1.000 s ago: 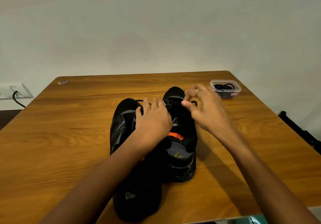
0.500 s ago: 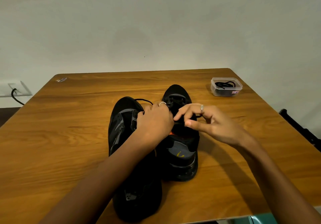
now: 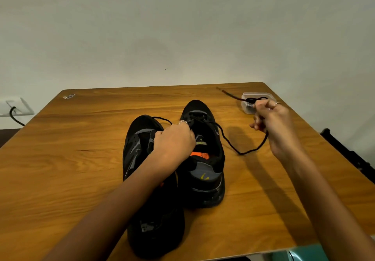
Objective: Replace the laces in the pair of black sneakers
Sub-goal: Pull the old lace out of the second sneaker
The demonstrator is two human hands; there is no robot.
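Note:
Two black sneakers stand side by side on the wooden table (image 3: pixel 60 169), toes pointing away from me. The right sneaker (image 3: pixel 205 159) has an orange tag inside and a grey heel. My left hand (image 3: pixel 174 141) lies across the left sneaker (image 3: pixel 140 159) and grips the right sneaker's lacing area with curled fingers. My right hand (image 3: pixel 269 118) is raised to the right and pinches a black lace (image 3: pixel 229 143). The lace runs from the right sneaker's eyelets, sags to the table, then rises to my fingers. Its free end sticks out to the upper left of my hand.
A small clear plastic box (image 3: pixel 248 103) holding black laces sits at the table's far right corner, partly behind my right hand. A wall socket with a black cable (image 3: pixel 14 112) is at the left. A dark chair part (image 3: pixel 345 153) shows beyond the right edge.
My right hand has pulled away from the right sneaker, up and to the right, drawing a length of black lace out with it. My left hand has stayed on the sneakers.

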